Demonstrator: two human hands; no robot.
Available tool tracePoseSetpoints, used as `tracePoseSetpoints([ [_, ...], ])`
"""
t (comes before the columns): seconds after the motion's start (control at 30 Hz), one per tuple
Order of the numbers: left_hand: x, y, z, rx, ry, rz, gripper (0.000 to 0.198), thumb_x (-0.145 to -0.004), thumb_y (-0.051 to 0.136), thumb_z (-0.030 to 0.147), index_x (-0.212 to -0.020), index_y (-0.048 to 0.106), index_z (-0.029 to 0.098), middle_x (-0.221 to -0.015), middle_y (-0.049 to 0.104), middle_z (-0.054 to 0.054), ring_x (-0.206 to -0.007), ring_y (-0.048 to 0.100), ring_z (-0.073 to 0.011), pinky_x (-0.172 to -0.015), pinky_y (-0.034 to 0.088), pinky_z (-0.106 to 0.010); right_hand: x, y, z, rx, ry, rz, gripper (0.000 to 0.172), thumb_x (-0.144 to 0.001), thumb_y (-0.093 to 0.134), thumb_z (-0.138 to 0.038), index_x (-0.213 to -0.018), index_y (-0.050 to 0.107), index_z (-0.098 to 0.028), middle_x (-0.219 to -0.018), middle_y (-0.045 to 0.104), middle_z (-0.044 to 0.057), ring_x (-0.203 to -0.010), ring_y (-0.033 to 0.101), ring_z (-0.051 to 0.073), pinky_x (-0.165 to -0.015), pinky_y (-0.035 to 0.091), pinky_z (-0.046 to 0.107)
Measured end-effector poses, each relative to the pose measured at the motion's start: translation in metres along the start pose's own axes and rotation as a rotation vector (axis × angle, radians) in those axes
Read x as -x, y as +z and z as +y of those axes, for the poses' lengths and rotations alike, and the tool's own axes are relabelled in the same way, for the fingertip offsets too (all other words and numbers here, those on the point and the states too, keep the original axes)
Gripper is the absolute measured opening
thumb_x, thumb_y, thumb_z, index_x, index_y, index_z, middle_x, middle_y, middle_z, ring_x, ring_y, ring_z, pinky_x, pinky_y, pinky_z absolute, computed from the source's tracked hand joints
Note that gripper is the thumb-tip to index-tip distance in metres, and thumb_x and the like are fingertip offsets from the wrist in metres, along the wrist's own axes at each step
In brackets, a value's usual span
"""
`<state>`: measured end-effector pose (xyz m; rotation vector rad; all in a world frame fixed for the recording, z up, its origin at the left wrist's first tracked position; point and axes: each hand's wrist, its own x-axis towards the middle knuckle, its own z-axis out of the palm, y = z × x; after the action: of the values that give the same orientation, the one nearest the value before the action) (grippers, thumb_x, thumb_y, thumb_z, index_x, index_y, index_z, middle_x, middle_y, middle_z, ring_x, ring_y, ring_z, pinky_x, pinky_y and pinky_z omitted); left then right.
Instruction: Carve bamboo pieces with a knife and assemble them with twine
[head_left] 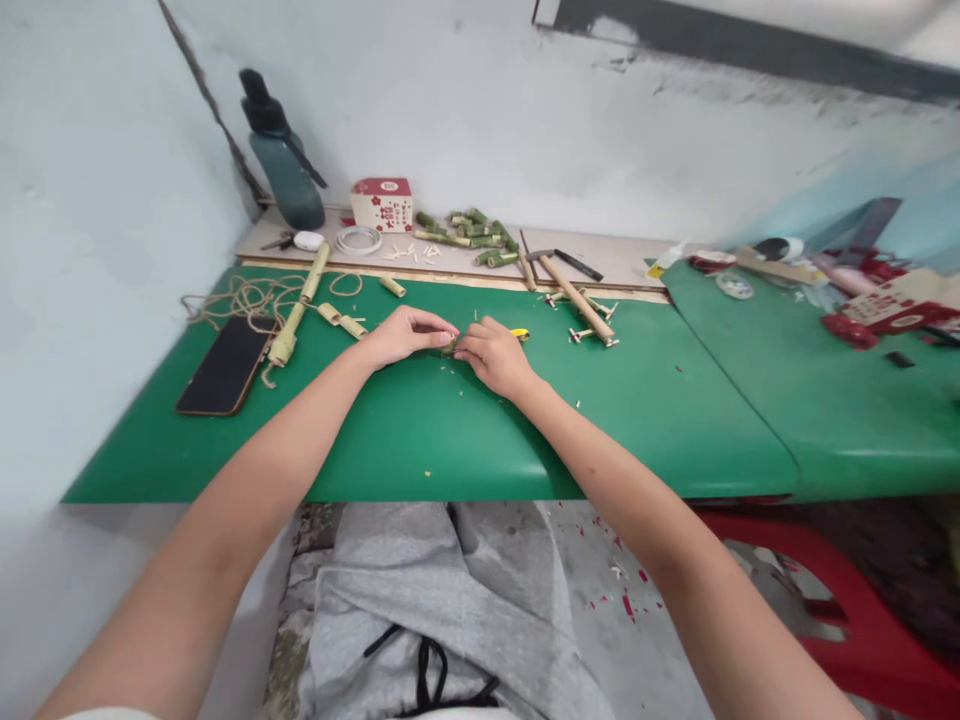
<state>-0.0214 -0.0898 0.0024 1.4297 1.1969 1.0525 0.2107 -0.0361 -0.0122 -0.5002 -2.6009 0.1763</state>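
Observation:
My left hand (409,335) is closed, thumb and fingers pinching a small greenish piece of bamboo (449,348) just above the green tabletop. From the other side, my right hand (496,357) has its fingers bunched against the same piece; whether it grips anything else is hidden. A yellow-handled tool (520,334) shows partly behind the right hand. Short bamboo tubes (352,327) lie left of my left hand. To the right, a wooden-handled hammer (577,300) rests among small stick-and-bamboo pieces (581,336).
A phone (225,368), twine (247,297) and a long jointed bamboo (289,325) lie at left. Along the wall stand a bottle (287,165) and a box (382,208), near a tape roll (358,240), cut green bamboo (480,235) and a marker (577,265). Below right is a red chair (817,570).

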Motion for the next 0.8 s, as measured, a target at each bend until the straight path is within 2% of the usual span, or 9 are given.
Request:
tracePoseSetpoints([
  [0.23, -0.0028, -0.0018, -0.0008, -0.021, 0.005, 0.01, 0.063, -0.066, 0.093, 0.066, -0.106, 0.089, 0.018, -0.105, 0.086, -0.013, -0.093, 0.076, -0.0257, -0.093, 0.058, -0.04, 0.0033, -0.0028, -0.0019, -0.073, 0.048, 0.157, 0.028, -0.11, 0.054, -0.036, -0.103, 0.077, -0.023, -0.097, 0.072, 0.01, -0.092, 0.054, 0.027, -0.086, 0.045, 0.043],
  [0.5, -0.0037, -0.0016, -0.0031, -0.022, 0.029, 0.01, 0.059, -0.069, 0.093, 0.062, -0.107, 0.089, 0.017, -0.103, 0.086, -0.012, -0.093, 0.076, -0.0247, -0.094, 0.058, -0.039, 0.0005, 0.0023, 0.0016, -0.076, 0.078, 0.154, 0.026, -0.109, 0.056, -0.036, -0.099, 0.078, -0.025, -0.091, 0.067, 0.009, -0.089, 0.051, 0.027, -0.083, 0.044, 0.045],
  [0.8, 0.0003, 0.0024, -0.001, 0.006, 0.031, 0.008, 0.057, -0.065, 0.095, 0.062, -0.099, 0.09, 0.017, -0.099, 0.086, -0.012, -0.091, 0.076, -0.0246, -0.093, 0.058, -0.039, -0.0006, -0.0009, -0.0015, -0.055, 0.063, 0.101, 0.022, -0.106, 0.059, -0.031, -0.094, 0.075, -0.023, -0.087, 0.064, 0.008, -0.086, 0.048, 0.026, -0.081, 0.04, 0.042],
])
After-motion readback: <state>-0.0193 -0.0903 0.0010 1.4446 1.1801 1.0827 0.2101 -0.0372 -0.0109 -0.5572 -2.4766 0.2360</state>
